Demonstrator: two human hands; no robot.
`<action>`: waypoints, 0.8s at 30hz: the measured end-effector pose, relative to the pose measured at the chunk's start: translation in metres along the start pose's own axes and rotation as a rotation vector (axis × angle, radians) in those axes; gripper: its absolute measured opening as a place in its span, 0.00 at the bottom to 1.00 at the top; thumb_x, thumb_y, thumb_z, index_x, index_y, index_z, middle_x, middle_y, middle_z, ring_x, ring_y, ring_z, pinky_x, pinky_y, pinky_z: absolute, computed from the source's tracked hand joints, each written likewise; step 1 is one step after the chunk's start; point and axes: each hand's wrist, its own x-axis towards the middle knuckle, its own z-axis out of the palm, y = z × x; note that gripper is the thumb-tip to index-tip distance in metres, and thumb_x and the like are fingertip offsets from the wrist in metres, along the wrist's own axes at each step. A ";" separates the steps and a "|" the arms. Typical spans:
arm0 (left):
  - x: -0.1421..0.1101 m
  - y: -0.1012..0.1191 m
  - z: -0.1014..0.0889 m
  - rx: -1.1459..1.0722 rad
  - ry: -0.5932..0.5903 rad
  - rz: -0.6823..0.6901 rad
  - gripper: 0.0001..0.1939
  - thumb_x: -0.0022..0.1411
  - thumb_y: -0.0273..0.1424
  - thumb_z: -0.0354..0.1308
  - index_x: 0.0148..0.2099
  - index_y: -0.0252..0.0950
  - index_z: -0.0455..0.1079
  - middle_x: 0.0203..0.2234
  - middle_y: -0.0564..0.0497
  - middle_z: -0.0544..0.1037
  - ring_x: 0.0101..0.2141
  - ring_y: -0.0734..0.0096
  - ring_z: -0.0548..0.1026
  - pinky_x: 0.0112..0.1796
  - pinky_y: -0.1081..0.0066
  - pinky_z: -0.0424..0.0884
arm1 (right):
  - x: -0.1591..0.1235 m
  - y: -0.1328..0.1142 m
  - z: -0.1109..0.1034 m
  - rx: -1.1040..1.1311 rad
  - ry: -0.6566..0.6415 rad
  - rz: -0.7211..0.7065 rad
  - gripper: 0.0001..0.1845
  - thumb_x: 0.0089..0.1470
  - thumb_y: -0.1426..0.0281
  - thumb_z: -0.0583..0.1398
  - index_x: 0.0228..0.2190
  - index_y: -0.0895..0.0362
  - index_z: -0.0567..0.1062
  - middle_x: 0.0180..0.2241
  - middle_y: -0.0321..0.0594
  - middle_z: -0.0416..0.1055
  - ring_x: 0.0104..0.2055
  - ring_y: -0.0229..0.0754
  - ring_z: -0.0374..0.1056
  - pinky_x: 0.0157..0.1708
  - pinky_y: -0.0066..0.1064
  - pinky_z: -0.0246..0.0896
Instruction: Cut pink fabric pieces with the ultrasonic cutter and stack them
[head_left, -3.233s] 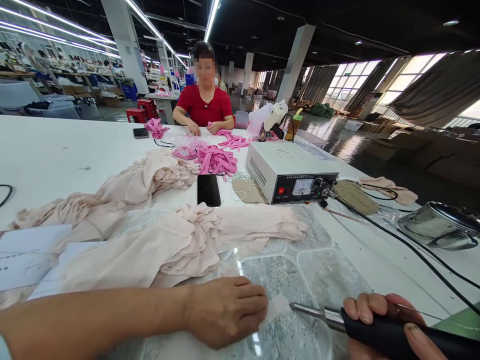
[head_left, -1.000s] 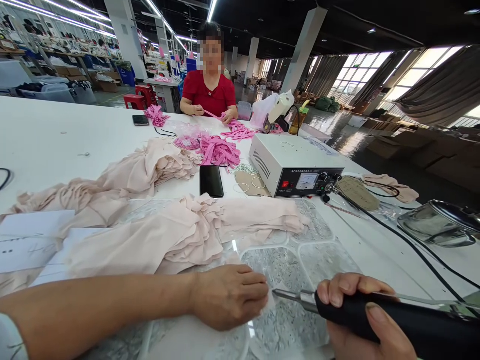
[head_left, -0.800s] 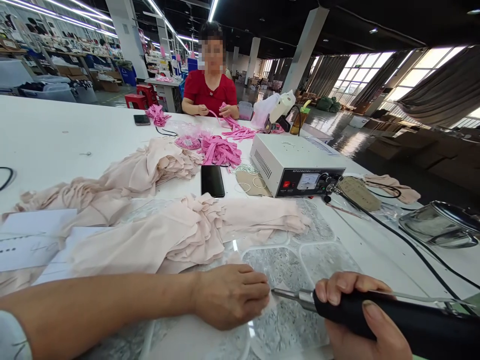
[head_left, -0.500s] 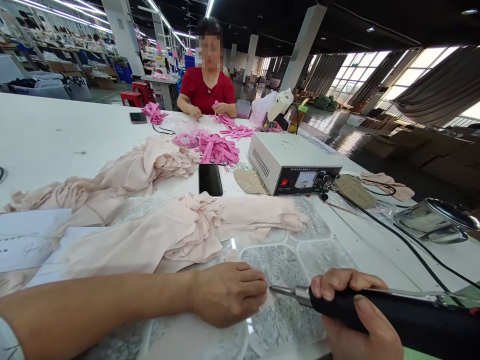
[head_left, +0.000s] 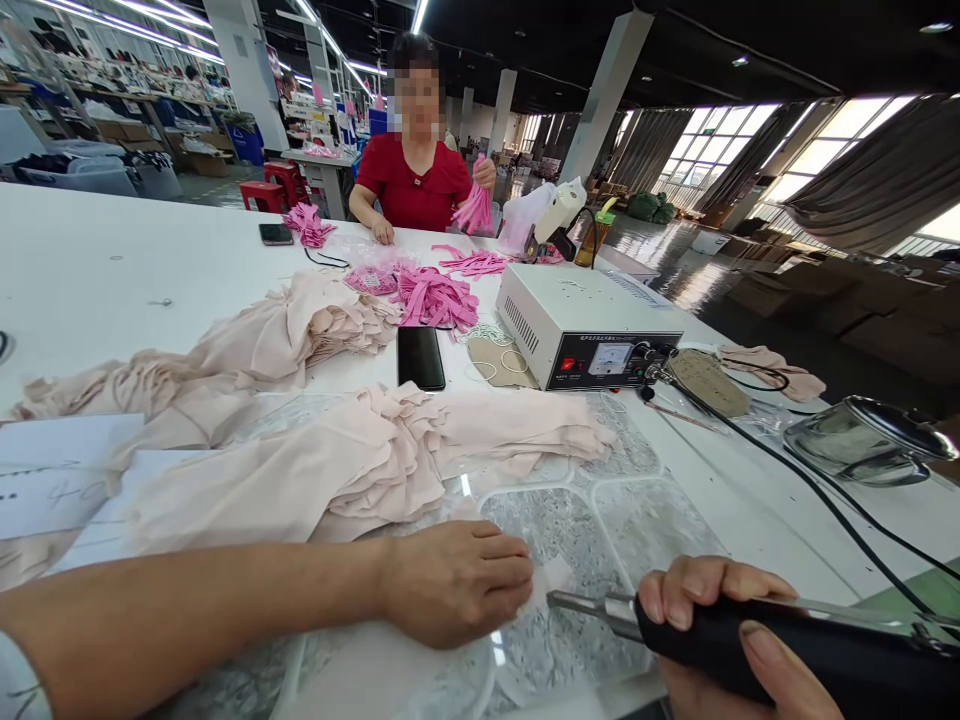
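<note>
My left hand [head_left: 457, 585] rests on the grey stone-patterned mat [head_left: 559, 515], its fingers closed on a pale pink piece of fabric [head_left: 553, 577] that shows past the fingertips. In my right hand [head_left: 720, 620] is a black ultrasonic handpiece [head_left: 817, 635] with a slim metal tip. The tip points left, at the edge of that fabric and just short of my left fingers. Whether it touches the cloth I cannot tell. Beyond my left hand, a layered pile of pale pink fabric pieces [head_left: 390, 455] lies across the mat.
A control box [head_left: 592, 310] stands beyond the mat, its cable running toward my right side. A phone [head_left: 421, 358], white papers [head_left: 67, 470], more fabric [head_left: 300, 325], pink strips [head_left: 439, 297] and a glass pot [head_left: 862, 440] lie around. Opposite sits a co-worker in red [head_left: 412, 180].
My right hand has drawn the handpiece slightly right and down, uncovering more of the fabric edge. My left hand stays nearly still. The co-worker has lifted a bunch of pink strips.
</note>
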 end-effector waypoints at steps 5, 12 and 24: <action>0.000 0.000 -0.002 -0.014 -0.017 -0.004 0.10 0.67 0.24 0.49 0.40 0.26 0.71 0.36 0.42 0.76 0.43 0.64 0.73 0.44 0.70 0.68 | -0.001 0.000 0.000 -0.003 -0.004 0.006 0.07 0.49 0.66 0.61 0.26 0.54 0.67 0.23 0.32 0.60 0.21 0.35 0.60 0.20 0.32 0.65; -0.001 0.000 0.000 -0.003 -0.005 0.000 0.09 0.67 0.25 0.50 0.40 0.27 0.71 0.37 0.43 0.77 0.44 0.64 0.73 0.44 0.70 0.69 | 0.000 -0.002 0.003 -0.009 0.003 -0.001 0.08 0.46 0.66 0.62 0.25 0.55 0.67 0.23 0.32 0.61 0.20 0.34 0.60 0.20 0.32 0.64; -0.001 -0.001 -0.002 -0.074 -0.069 -0.056 0.10 0.68 0.28 0.49 0.44 0.29 0.70 0.40 0.44 0.77 0.46 0.64 0.73 0.45 0.69 0.69 | 0.011 0.007 0.000 0.012 0.061 -0.080 0.04 0.43 0.70 0.60 0.25 0.55 0.69 0.23 0.32 0.62 0.20 0.35 0.60 0.21 0.33 0.64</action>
